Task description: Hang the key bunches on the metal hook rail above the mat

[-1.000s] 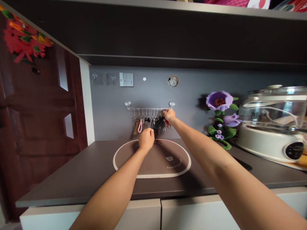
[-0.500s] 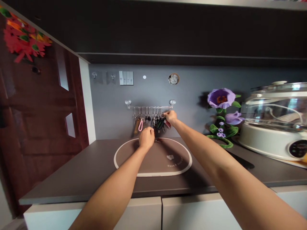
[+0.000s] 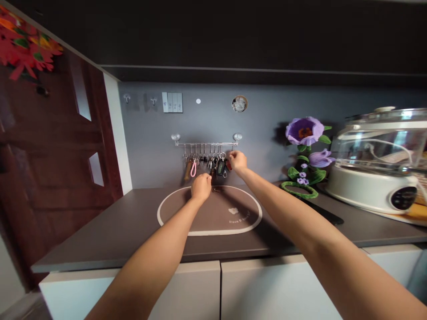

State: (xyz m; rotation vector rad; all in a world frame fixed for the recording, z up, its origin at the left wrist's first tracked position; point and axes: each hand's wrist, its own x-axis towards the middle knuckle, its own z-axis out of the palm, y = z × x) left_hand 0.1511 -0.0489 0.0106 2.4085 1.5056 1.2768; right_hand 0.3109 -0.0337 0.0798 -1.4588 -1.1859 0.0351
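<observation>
A clear hook rail point(image 3: 207, 144) is fixed to the grey wall by a suction cup at each end, with several sets of keys point(image 3: 210, 162) hanging from it. My right hand point(image 3: 238, 162) is closed in a pinch at the rail's right end, on keys with a red fob point(image 3: 228, 165) showing beside the fingers; the ring is hidden. Left of it hang a black key fob point(image 3: 220, 167) and a pink strap point(image 3: 193, 168). Lower down, my left hand point(image 3: 201, 187) is closed above the brown mat point(image 3: 213, 218). Whatever its fingers hold is too small to make out.
Small metal keys point(image 3: 216, 190) appear near the mat's back edge. To the right stand a purple artificial flower point(image 3: 305, 131) and a white appliance with a clear cover point(image 3: 363, 186). A dark cabinet point(image 3: 213, 40) overhangs the counter point(image 3: 126, 231). A brown door point(image 3: 66, 169) is at left.
The view has shifted slightly, moving the scene up and left. My right fingers have moved a little right of the black fob, which shows more fully. My left hand stays closed above the mat.
</observation>
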